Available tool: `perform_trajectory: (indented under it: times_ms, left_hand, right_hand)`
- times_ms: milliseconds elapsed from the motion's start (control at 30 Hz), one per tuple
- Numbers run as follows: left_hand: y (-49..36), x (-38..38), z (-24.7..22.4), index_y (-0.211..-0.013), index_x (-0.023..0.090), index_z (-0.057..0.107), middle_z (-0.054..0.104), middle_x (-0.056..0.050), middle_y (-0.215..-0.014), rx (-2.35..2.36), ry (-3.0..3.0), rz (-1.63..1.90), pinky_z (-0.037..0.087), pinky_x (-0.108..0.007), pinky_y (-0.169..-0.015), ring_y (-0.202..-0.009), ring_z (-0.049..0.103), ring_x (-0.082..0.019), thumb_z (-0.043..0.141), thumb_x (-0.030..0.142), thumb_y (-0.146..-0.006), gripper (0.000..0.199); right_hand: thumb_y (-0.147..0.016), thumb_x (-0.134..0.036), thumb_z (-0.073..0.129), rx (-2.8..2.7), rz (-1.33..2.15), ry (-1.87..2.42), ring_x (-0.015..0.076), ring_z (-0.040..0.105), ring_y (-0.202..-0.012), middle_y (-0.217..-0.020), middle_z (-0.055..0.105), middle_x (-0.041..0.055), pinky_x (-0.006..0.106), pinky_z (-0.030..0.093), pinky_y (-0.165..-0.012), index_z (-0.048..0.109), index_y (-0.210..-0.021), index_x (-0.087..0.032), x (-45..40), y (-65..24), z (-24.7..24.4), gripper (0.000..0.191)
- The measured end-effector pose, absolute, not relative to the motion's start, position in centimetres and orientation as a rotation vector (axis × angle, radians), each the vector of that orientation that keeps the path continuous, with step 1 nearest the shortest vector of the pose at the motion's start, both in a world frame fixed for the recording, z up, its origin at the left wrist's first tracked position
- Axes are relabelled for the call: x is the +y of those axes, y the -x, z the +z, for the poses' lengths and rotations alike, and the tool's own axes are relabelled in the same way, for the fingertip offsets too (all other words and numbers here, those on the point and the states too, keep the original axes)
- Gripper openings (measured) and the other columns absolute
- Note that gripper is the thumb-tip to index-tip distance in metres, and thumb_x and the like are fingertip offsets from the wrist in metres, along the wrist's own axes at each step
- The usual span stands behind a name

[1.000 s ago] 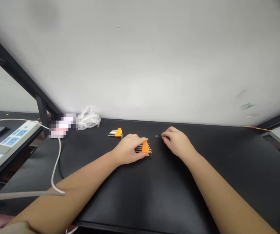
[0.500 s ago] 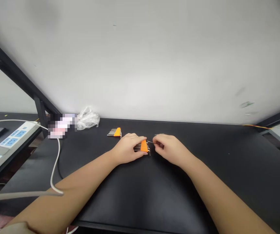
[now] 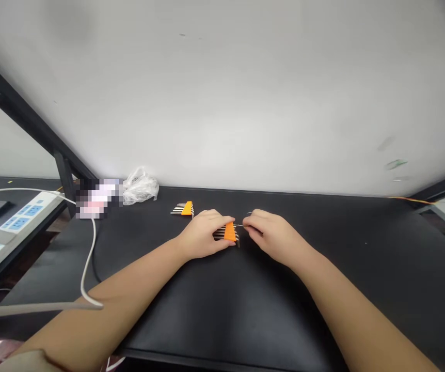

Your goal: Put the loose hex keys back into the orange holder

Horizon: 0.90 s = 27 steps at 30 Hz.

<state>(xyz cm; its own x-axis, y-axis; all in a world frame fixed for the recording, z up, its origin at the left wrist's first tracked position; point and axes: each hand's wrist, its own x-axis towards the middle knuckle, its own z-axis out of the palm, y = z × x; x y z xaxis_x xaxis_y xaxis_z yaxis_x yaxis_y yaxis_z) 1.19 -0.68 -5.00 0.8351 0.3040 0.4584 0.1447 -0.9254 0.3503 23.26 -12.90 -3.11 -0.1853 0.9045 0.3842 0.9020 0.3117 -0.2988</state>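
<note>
An orange hex key holder [image 3: 229,231] with several metal L-shaped keys through it is gripped between the thumb and fingers of my left hand [image 3: 203,235]. Just to its right, my right hand [image 3: 271,232] pinches a thin hex key [image 3: 239,225], whose far end meets the top of the holder. Most of that key is hidden by my right fingers. A second orange holder [image 3: 187,208], also filled with several hex keys, lies on the black table beyond my left hand.
A crumpled clear plastic bag [image 3: 140,186] lies against the wall at the back left, beside a blurred-out patch. A white cable [image 3: 86,274] loops over the left side near my forearm. White power strips [image 3: 17,222] stand at the far left. Black metal frame bars [image 3: 64,175] rise at the sides.
My right hand has brought the thin hex key slightly closer, so its end now reaches the holder's upper edge. My left hand keeps its hold in nearly the same place.
</note>
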Motion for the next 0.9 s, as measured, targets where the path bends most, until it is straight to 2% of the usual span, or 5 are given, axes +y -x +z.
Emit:
perform_trajectory:
  times_ms: [300,500,733,800,900]
  left_hand:
    - [-1.3,-0.6,-4.9,-0.129,0.023,0.064,0.072,-0.007,-0.108,0.256,-2.665,0.781,0.05,-0.043,-0.097,-0.108,0.062,-0.026,0.079,0.046,-0.082,0.055]
    - [-1.2,-0.9,-4.7,-0.129,0.025,0.064,0.072,-0.008,-0.114,0.164,-2.656,0.83,0.048,-0.045,-0.103,-0.111,0.062,-0.025,0.076,0.044,-0.084,0.05]
    - [-1.3,-1.2,-4.5,-0.132,0.024,0.06,0.072,-0.009,-0.111,0.049,-2.636,0.908,0.049,-0.044,-0.099,-0.107,0.065,-0.024,0.073,0.044,-0.087,0.051]
    - [-1.3,-1.2,-4.6,-0.134,0.023,0.058,0.072,-0.009,-0.109,0.065,-2.644,0.903,0.049,-0.043,-0.098,-0.106,0.065,-0.024,0.072,0.044,-0.088,0.052]
    - [-1.3,-1.2,-4.8,-0.134,0.022,0.058,0.071,-0.009,-0.107,0.158,-2.678,0.863,0.049,-0.043,-0.096,-0.103,0.065,-0.024,0.07,0.046,-0.09,0.052]
  right_hand:
    - [-0.1,-0.017,0.043,-2.108,-0.051,1.604,0.017,0.059,-0.075,-0.095,0.062,0.0072,0.03,0.047,-0.067,0.07,-0.101,-0.022,-13.8,-21.5,-2.4,0.027]
    - [-0.094,-0.03,0.061,-1.702,0.554,1.344,0.0164,0.061,-0.078,-0.09,0.066,0.0031,0.032,0.051,-0.073,0.068,-0.095,-0.023,-12.5,-21.6,-3.5,0.01]
    - [-0.085,-0.051,0.074,-1.28,1.272,1.172,0.0104,0.048,-0.051,-0.057,0.054,-0.0051,0.024,0.038,-0.051,0.063,-0.089,-0.019,-11.6,-21.8,-4.7,0.033]
    - [-0.089,-0.054,0.068,-1.329,1.22,1.245,0.0109,0.047,-0.051,-0.057,0.053,-0.0044,0.025,0.038,-0.052,0.064,-0.087,-0.02,-11.6,-22.1,-4.6,0.035]
    - [-0.094,-0.052,0.061,-1.473,0.668,1.509,0.0148,0.056,-0.064,-0.074,0.063,0.002,0.031,0.047,-0.064,0.068,-0.086,-0.02,-11.5,-23.6,-4.7,0.034]
